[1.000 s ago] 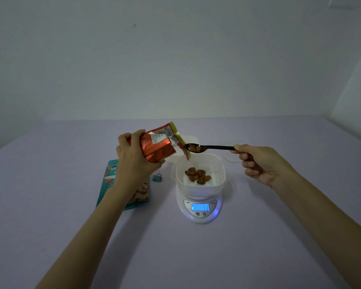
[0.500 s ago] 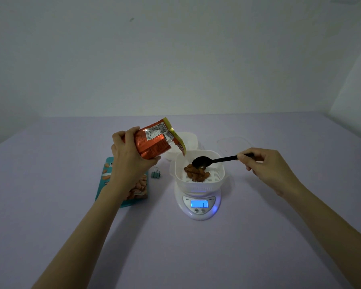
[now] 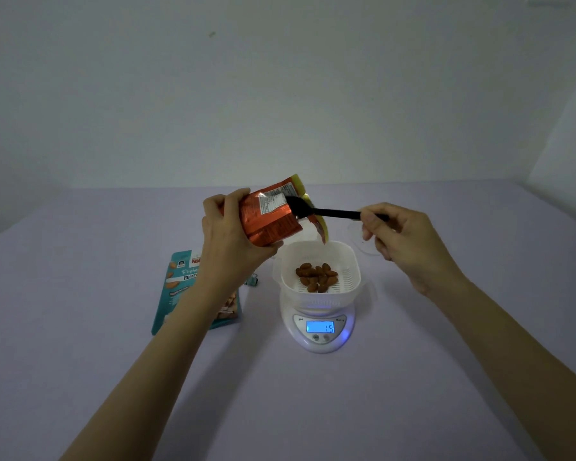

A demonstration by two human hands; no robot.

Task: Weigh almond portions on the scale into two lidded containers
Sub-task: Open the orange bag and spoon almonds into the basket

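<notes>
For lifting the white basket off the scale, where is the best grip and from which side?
Grip the white basket by the small tabs on its left and right rim, coming in from the sides. It stands upright and open with loose almonds inside, and the orange pouch hangs over its far edge.

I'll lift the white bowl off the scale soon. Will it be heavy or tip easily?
Probably light: the bowl looks like thin plastic and holds only a small heap of almonds. It is wider than deep, so tipping seems unlikely. The almonds lie loose, so a tilt would likely slide them sideways.
</notes>
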